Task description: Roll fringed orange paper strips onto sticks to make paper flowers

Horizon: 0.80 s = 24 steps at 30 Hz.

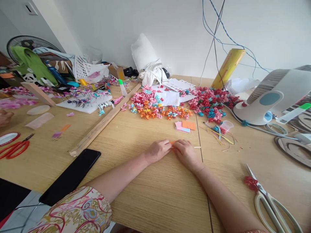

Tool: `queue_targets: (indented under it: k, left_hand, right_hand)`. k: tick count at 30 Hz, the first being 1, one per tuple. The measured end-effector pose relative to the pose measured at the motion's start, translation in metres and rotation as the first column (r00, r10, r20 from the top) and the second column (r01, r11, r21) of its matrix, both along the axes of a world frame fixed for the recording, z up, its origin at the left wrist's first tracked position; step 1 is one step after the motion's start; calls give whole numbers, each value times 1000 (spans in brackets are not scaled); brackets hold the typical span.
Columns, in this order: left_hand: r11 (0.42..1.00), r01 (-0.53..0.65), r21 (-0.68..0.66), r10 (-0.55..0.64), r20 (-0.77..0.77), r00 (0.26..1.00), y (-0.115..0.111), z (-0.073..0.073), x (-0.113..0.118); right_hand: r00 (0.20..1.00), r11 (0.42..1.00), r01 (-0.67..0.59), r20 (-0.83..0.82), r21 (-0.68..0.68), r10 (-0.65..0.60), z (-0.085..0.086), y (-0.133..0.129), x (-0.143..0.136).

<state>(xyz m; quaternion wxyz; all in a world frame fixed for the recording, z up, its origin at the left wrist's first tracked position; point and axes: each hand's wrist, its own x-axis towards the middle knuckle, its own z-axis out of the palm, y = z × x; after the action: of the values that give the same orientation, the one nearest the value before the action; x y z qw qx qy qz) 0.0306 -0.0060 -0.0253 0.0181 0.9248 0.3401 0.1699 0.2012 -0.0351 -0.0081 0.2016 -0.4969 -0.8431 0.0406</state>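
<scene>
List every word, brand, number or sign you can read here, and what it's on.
None can be read with certainty.
White sheet by the wall: dark marks, too small and slanted to read.
Small printed item by the wooden bar: markings too small to read.
Green bag: a panda picture; no words I can make out.

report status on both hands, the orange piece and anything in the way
Left hand and right hand both pinching orange piece. Piece mostly covered. Coloured slips just beyond, not touching hands; cream-handled scissors off right.
</scene>
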Motion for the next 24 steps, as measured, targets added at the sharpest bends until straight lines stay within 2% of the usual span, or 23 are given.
queue_targets:
  k: [6, 14, 24]
  left_hand:
    - [1000, 10, -12, -10, 6, 1000, 1, -1, 0]
    - [999, 17, -39, -16, 17, 1000, 1, -1, 0]
    - [978, -27, -206, 69, 197, 978, 3, -1, 3]
  right_hand:
    - [999, 998, -23, -35, -54, 21, -1, 3, 2]
    - [998, 998, 0, -65, -62, -4, -3, 4, -1]
    - [997, 997, 32, -70, -64, -37, -3, 2, -5]
